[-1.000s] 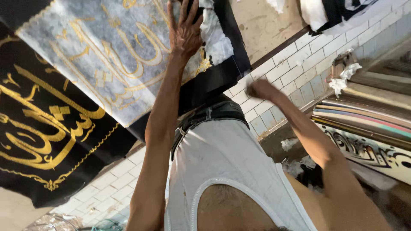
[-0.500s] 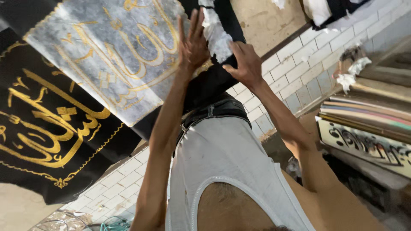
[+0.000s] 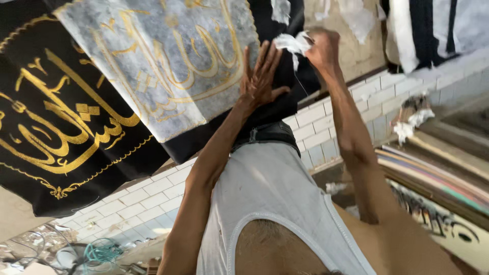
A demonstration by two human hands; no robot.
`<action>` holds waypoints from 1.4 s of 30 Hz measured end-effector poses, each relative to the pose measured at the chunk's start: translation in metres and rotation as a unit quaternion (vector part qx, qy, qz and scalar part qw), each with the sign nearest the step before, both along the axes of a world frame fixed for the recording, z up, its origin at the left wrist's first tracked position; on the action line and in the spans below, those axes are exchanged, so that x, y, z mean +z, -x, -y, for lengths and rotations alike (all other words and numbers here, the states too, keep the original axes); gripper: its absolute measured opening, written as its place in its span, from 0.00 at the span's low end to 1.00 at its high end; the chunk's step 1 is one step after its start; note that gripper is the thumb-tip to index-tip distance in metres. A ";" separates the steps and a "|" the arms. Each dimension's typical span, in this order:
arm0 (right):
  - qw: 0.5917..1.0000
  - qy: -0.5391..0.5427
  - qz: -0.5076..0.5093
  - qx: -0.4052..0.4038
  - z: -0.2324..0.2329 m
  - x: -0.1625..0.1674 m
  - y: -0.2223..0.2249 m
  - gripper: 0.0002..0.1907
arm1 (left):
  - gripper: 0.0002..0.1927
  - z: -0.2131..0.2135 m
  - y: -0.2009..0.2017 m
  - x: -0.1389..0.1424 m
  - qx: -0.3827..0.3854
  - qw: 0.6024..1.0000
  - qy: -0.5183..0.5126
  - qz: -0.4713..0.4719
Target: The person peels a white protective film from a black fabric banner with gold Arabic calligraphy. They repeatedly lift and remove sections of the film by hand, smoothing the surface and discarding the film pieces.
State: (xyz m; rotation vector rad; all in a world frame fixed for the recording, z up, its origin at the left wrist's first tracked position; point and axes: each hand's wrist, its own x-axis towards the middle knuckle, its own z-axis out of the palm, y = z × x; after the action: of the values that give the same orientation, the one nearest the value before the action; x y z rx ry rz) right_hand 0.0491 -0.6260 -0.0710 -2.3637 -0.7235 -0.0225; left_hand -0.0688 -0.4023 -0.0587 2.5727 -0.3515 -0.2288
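A pale grey cloth (image 3: pixel 153 66) with gold embroidered script lies over a black cloth. My left hand (image 3: pixel 260 76) presses flat, fingers spread, on the black fabric at the grey cloth's right edge. Just to its right, my right hand (image 3: pixel 322 48) is closed on a torn piece of white backing paper (image 3: pixel 293 43) that lifts off the black fabric. A thin thread hangs below that paper. Both arms reach out over my white sleeveless top.
A second black cloth (image 3: pixel 66 132) with gold script lies to the left. Beneath is a white tiled surface (image 3: pixel 153 196). Stacked coloured sheets (image 3: pixel 433 175) and a white scrap (image 3: pixel 412 122) sit at the right. Teal cord (image 3: pixel 102 252) and clutter lie at the bottom left.
My right hand rose from the lower right to the cloth's edge and took hold of the white paper, pulling it up. My left hand stayed pressed on the fabric.
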 end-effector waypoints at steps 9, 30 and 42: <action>0.940 0.069 0.252 -0.220 0.077 -0.005 -0.051 0.15 | 0.61 -0.002 0.004 0.004 0.004 0.997 0.034 0.070; 0.983 0.111 0.145 0.021 -0.063 0.017 -0.029 0.21 | 0.71 -0.031 -0.065 -0.015 0.039 0.996 0.044 0.065; 0.980 0.135 0.118 0.089 -0.049 0.012 -0.049 0.21 | 0.66 -0.024 -0.067 -0.011 0.074 0.994 0.063 0.051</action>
State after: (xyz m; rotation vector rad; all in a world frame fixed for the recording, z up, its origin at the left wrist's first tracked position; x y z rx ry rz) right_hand 0.0979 -0.5765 -0.0591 -2.5702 -1.1130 -0.1379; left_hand -0.0014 -0.3779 -0.0694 2.4761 -0.2037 -0.0201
